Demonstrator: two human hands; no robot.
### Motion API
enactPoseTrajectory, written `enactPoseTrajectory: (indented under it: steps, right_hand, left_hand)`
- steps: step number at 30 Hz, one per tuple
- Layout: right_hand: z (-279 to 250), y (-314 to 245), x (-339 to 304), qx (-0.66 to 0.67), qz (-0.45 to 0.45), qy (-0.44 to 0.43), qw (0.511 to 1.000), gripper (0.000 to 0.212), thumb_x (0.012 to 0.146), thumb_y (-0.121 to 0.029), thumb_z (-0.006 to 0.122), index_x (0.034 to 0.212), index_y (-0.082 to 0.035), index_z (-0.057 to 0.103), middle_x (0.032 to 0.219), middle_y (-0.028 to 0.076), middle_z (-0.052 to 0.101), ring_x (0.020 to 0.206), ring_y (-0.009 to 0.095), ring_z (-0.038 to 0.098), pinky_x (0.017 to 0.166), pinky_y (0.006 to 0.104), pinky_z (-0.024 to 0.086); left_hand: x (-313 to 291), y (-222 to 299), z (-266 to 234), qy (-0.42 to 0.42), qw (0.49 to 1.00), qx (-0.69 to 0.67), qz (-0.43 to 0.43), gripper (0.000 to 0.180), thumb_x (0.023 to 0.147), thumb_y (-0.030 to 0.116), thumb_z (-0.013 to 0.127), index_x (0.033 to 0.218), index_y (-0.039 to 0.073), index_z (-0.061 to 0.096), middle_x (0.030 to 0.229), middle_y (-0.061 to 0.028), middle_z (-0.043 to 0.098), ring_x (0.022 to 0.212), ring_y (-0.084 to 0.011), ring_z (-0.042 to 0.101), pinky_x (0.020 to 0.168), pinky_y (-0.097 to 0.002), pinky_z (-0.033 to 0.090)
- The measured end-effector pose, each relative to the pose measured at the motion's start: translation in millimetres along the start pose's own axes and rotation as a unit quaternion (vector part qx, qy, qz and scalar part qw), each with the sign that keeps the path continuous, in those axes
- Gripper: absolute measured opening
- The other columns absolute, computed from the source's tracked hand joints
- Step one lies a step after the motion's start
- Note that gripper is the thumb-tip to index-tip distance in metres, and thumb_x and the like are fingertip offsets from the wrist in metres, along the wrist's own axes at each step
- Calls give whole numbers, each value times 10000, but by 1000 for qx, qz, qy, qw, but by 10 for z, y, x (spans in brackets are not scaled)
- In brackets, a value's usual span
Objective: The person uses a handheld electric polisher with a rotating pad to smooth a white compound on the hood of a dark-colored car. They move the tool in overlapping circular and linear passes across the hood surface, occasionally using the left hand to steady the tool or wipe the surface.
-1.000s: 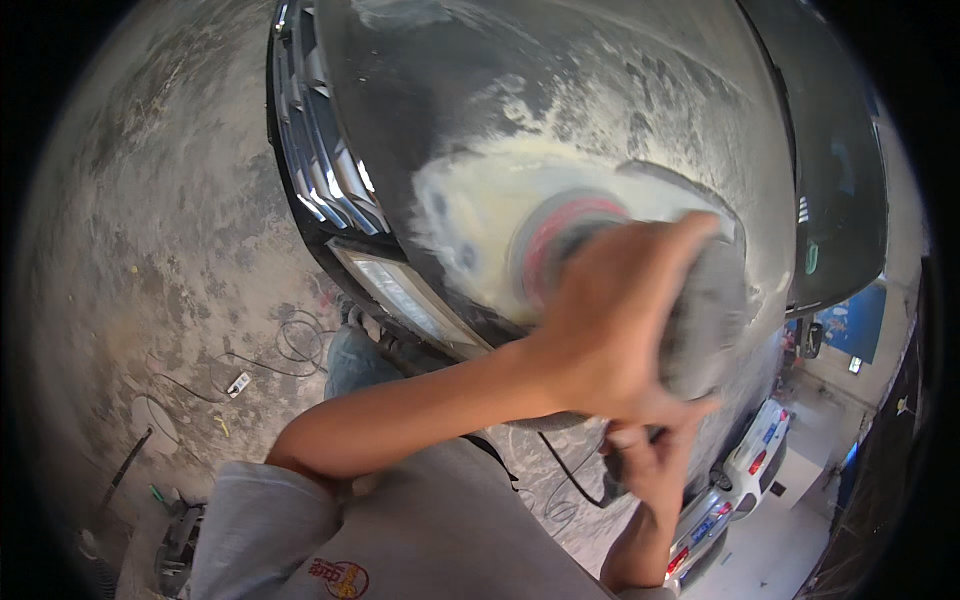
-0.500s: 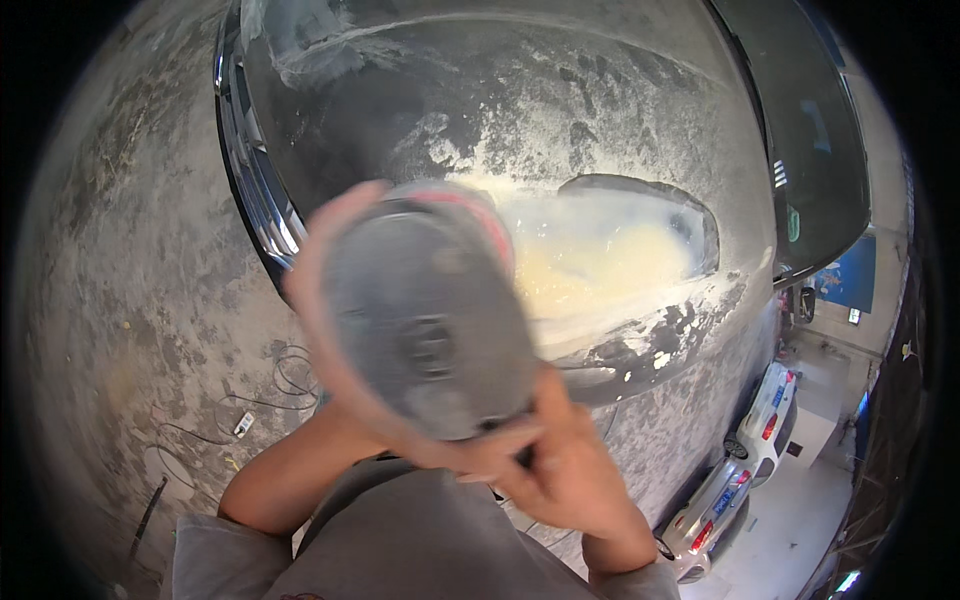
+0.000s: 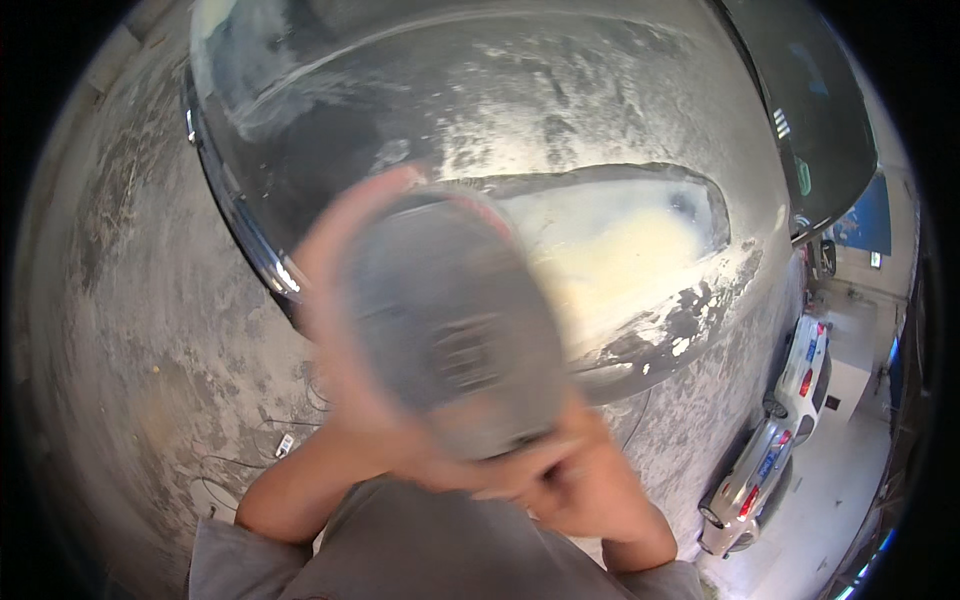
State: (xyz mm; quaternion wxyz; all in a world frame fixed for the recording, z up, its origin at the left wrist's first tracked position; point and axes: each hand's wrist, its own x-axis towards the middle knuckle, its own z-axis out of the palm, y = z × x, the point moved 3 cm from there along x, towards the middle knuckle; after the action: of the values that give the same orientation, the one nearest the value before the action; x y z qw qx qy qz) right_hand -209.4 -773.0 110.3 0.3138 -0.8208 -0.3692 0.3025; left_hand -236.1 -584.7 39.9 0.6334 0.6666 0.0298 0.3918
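Currently dark sander (image 3: 455,325), motion-blurred, sits over left end of pale filler patch (image 3: 640,235) on dark car hood (image 3: 580,85). Reddish pad (image 3: 487,212) peeks out past sander's far edge; pad contact with panel hidden, can't tell. Left hand (image 3: 345,375) clamped around sander's left side, thumb toward far end. Right hand (image 3: 590,485) clamped on near end, fingers partly hidden. Grille (image 3: 240,220) left of sander; windshield (image 3: 825,120) upper right. White socket block (image 3: 285,446) on stained floor (image 3: 150,290). Two parked cars (image 3: 745,485) right.
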Motion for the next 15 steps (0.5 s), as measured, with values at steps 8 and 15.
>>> enactPoseTrajectory:
  steps: [8,15]
  right_hand:
    - [-516,456,-264,131,71,138,979,544,984,-347,789,1204,100,572,797,136,681,592,261,674,534,366,544]
    - [-944,624,-293,278,157,210,924,418,1029,-320,746,1173,27,563,838,71,659,591,140,626,515,264,511]
  left_hand:
    - [399,-13,1025,-58,998,-9,33,1188,555,354,990,1493,-34,373,1234,-286,617,1104,-448,661,958,-492,543]
    - [690,-13,1704,-93,994,-63,-14,1156,567,379,976,1464,-55,389,1162,-281,647,1042,-461,685,919,-500,541]
